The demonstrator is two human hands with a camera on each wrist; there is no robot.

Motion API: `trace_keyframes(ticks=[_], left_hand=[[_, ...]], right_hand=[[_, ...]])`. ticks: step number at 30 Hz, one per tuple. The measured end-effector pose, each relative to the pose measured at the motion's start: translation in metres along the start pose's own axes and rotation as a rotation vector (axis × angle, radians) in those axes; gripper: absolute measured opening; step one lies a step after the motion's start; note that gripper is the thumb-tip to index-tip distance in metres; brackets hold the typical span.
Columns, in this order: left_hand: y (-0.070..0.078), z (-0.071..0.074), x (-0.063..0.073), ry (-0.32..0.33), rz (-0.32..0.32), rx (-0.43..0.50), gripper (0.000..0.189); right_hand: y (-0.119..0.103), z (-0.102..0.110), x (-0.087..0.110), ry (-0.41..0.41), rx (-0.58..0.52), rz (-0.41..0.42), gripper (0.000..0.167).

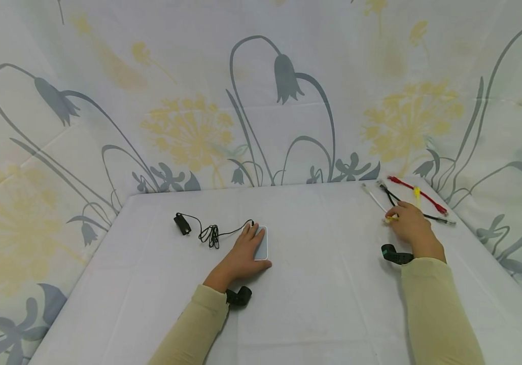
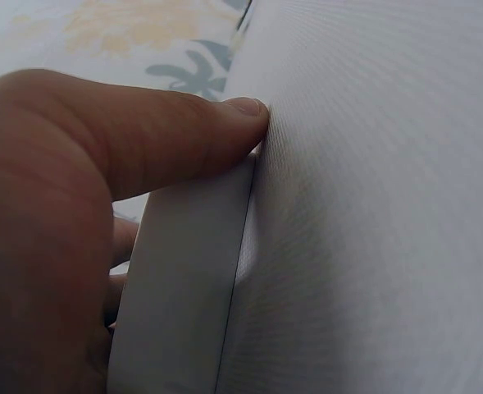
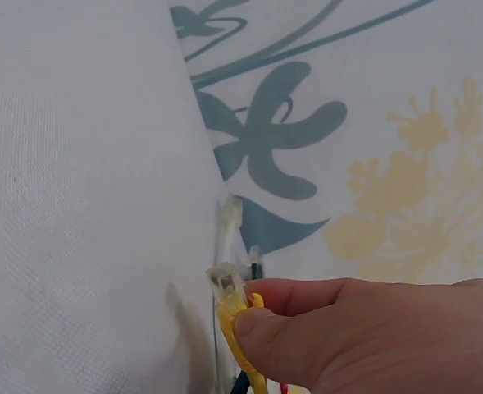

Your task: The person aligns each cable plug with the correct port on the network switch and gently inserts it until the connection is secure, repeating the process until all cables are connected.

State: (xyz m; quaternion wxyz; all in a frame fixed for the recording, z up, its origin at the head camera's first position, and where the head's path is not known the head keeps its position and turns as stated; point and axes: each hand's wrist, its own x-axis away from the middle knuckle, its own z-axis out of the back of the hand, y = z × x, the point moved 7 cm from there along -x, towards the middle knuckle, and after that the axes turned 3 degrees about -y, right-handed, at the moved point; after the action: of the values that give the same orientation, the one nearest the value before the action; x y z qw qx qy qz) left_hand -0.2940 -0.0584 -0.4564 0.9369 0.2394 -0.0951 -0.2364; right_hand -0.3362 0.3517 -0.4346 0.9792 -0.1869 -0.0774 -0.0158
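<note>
A table covered in finely woven white cloth (image 1: pixel 315 304) fills the lower view. Around its middle, a small oblong black adapter (image 1: pixel 182 224) lies towards 10 o'clock, its thin, looped black cord (image 1: pixel 210 236) reaching a flat, round-cornered white box (image 1: pixel 262 247) nearer 11. Towards 2 o'clock lie slim white (image 1: pixel 375 198), black (image 1: pixel 436 219), red (image 1: pixel 418 193) and part-hidden yellow cables (image 1: pixel 417 193).

A screened-off work corner, home or office impossible to tell from where I stand: creased, flower-printed sheeting (image 1: pixel 347 45) rises across the top and both sides of the frame, enclosing a white-covered counter (image 1: pixel 315 309). Plug-ended cables (image 1: pixel 439 207) at right, a white box (image 1: pixel 262 248) at center and wrist-worn cameras (image 1: pixel 242 296) suggest a makeshift recording booth.
</note>
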Motion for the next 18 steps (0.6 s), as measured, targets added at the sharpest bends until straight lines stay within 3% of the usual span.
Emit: trace_keyframes(ticks=[18], left_hand=[[0.000, -0.001, 0.001, -0.003, 0.011, 0.004, 0.085]], right_hand=[[-0.026, 0.013, 0.000, 0.122, 0.001, 0.071, 0.030]])
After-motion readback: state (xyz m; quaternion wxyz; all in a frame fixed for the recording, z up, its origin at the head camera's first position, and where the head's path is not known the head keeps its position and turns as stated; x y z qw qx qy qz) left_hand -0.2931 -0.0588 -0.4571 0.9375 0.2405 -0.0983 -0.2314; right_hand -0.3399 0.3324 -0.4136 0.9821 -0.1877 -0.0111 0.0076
